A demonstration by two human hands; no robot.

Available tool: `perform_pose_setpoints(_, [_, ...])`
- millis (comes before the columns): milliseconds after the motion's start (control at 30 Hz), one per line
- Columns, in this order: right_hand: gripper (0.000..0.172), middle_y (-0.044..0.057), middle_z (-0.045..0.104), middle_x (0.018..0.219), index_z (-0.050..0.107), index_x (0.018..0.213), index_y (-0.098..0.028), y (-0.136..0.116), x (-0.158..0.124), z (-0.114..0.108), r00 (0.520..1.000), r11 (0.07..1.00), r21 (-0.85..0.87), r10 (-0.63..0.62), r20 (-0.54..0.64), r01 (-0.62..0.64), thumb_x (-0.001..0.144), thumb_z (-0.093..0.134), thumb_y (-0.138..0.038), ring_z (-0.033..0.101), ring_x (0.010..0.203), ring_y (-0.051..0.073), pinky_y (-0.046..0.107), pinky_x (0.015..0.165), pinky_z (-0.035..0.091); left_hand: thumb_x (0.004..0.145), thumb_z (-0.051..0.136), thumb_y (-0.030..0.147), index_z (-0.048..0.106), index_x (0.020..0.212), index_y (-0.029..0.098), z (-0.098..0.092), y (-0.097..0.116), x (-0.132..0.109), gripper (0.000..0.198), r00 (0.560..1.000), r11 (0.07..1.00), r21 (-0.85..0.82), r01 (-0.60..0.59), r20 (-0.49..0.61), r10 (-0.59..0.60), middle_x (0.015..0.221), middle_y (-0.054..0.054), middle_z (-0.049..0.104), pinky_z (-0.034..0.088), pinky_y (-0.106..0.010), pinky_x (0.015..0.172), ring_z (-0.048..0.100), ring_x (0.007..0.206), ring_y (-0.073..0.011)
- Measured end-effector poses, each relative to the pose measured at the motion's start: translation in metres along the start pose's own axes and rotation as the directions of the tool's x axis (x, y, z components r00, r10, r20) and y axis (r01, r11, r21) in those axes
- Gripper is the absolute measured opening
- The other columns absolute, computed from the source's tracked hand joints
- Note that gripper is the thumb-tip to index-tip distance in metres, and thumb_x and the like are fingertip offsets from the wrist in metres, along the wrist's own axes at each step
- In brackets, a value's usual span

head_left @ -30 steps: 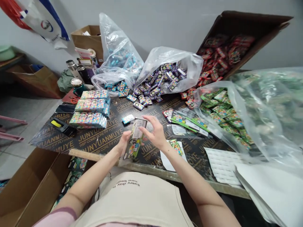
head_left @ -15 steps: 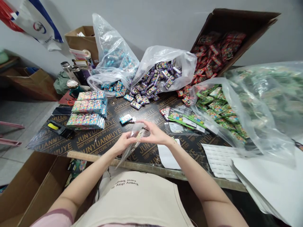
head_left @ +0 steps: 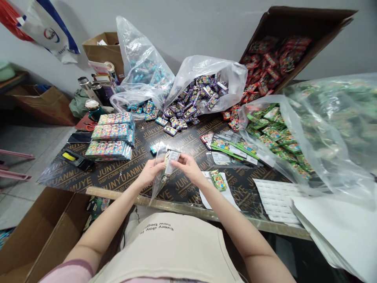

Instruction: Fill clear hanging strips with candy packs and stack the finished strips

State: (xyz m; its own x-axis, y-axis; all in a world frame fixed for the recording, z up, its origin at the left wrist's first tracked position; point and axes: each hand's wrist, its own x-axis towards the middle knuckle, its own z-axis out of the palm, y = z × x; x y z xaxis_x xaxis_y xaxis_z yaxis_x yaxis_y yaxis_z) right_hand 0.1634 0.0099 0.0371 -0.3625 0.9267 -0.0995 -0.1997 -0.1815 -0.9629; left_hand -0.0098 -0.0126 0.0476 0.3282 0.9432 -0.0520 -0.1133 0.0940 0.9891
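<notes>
A clear plastic sleeve (head_left: 157, 184) hangs between my hands above the table's front part, with a small pale packet (head_left: 171, 160) at its upper end. My left hand (head_left: 151, 171) is closed on the sleeve's left side. Fingers and thumb of my right hand (head_left: 186, 165) pinch the pale packet's right side. Just behind the sleeve lies a small blue packet (head_left: 154, 147), partly covered from view. A green packet (head_left: 218, 181) rests on a white sheet (head_left: 206, 200) to the right of my right hand.
Stacked packs (head_left: 107, 148) stand at the left. Behind are plastic bags with blue, purple (head_left: 188, 104) and green packets (head_left: 273, 131), and a carton (head_left: 297, 27) of red ones. Flat green-edged sleeves (head_left: 232, 146) and a label sheet (head_left: 275, 200) lie right. An open carton (head_left: 38, 232) is below left.
My right hand has lowered and turned, now pinching the pale packet, which stands more upright. The green packet on the white sheet has come into view from behind my right wrist.
</notes>
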Motion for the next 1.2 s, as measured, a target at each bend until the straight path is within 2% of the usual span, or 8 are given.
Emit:
perform_pose_setpoints(267, [0.038, 0.002, 0.072, 0.078, 0.063, 0.083, -0.02, -0.004, 0.005, 0.005, 0.98, 0.998, -0.023, -0.066, -0.186, 0.063, 0.059, 0.08, -0.044, 0.066, 0.068, 0.018, 0.031, 0.067, 0.054, 0.078, 0.063, 0.044, 0.074, 0.089, 0.012, -0.001, 0.004, 0.0, 0.035, 0.992, 0.987, 0.152, -0.056, -0.105, 0.073, 0.081, -0.005, 0.072, 0.049, -0.029, 0.075, 0.064, 0.078, -0.0206])
perform_pose_setpoints(367, [0.037, -0.002, 0.066, 0.061, 0.059, 0.077, -0.02, -0.012, 0.007, 0.001, 0.967, 0.997, -0.036, -0.076, -0.242, 0.07, 0.062, 0.077, -0.048, 0.058, 0.051, 0.013, 0.026, 0.052, 0.048, 0.073, 0.07, 0.044, 0.073, 0.086, 0.011, -0.003, -0.003, 0.001, 0.035, 0.98, 1.0, 0.0, 0.008, -0.197, -0.008, 0.07, -0.004, 0.07, 0.048, -0.027, 0.064, 0.062, 0.065, -0.0172])
perform_pose_setpoints(533, [0.037, -0.005, 0.06, 0.052, 0.057, 0.074, -0.02, -0.015, 0.011, -0.003, 0.948, 0.994, 0.007, -0.104, -0.302, 0.111, 0.06, 0.078, -0.047, 0.051, 0.043, 0.01, 0.022, 0.045, 0.041, 0.073, 0.071, 0.045, 0.073, 0.083, 0.01, -0.003, -0.005, -0.002, 0.036, 0.985, 0.951, -0.304, 0.053, -0.143, -0.101, 0.067, -0.006, 0.069, 0.05, -0.029, 0.064, 0.063, 0.061, -0.0167])
perform_pose_setpoints(767, [0.037, -0.004, 0.061, 0.07, 0.051, 0.079, -0.022, -0.002, 0.019, 0.014, 0.821, 0.933, 0.195, -0.15, -0.55, 0.301, 0.064, 0.074, -0.046, 0.058, 0.061, 0.012, 0.025, 0.062, 0.05, 0.074, 0.066, 0.057, 0.061, 0.121, 0.02, 0.021, -0.009, -0.01, 0.059, 0.996, 0.805, -0.586, 0.09, 0.057, -0.069, 0.119, -0.01, 0.066, 0.042, -0.037, 0.099, 0.056, 0.117, -0.026])
perform_pose_setpoints(867, [0.04, 0.003, 0.063, 0.097, 0.055, 0.098, -0.022, -0.004, 0.015, 0.016, 0.756, 0.937, -0.023, -0.296, -0.584, 0.349, 0.068, 0.073, -0.041, 0.06, 0.088, 0.016, 0.03, 0.081, 0.049, 0.077, 0.054, 0.066, 0.056, 0.125, 0.018, 0.022, -0.01, -0.015, 0.068, 0.966, 0.75, -0.612, 0.252, 0.208, -0.154, 0.115, -0.012, 0.066, 0.048, -0.039, 0.09, 0.061, 0.108, -0.0285])
perform_pose_setpoints(967, [0.049, 0.004, 0.06, 0.108, 0.055, 0.109, -0.024, -0.016, 0.011, 0.006, 0.667, 0.854, -0.342, -0.52, -0.533, 0.393, 0.067, 0.077, -0.034, 0.057, 0.098, 0.016, 0.031, 0.089, 0.045, 0.073, 0.058, 0.064, 0.058, 0.122, 0.014, 0.012, -0.01, -0.018, 0.07, 0.958, 0.811, -0.522, 0.265, 0.234, -0.163, 0.111, -0.014, 0.067, 0.051, -0.035, 0.081, 0.064, 0.1, -0.0278])
perform_pose_setpoints(1067, [0.033, 0.002, 0.064, 0.088, 0.063, 0.094, -0.021, -0.031, 0.01, -0.008, 0.803, 0.816, -0.407, -0.535, -0.262, 0.411, 0.068, 0.077, -0.035, 0.059, 0.083, 0.016, 0.03, 0.08, 0.046, 0.07, 0.066, 0.06, 0.059, 0.122, 0.014, 0.002, -0.01, -0.02, 0.07, 0.954, 0.886, -0.376, 0.27, 0.233, -0.191, 0.115, -0.015, 0.065, 0.049, -0.028, 0.07, 0.064, 0.096, -0.0256])
perform_pose_setpoints(1200, [0.027, 0.001, 0.066, 0.072, 0.067, 0.076, -0.018, -0.049, 0.013, -0.019, 0.954, 0.881, -0.368, -0.288, 0.078, 0.296, 0.062, 0.081, -0.036, 0.059, 0.068, 0.014, 0.027, 0.066, 0.047, 0.072, 0.065, 0.058, 0.056, 0.129, 0.018, -0.003, -0.009, -0.023, 0.07, 0.937, 0.905, -0.293, 0.308, 0.26, -0.235, 0.119, -0.013, 0.064, 0.048, -0.028, 0.073, 0.063, 0.096, -0.0241])
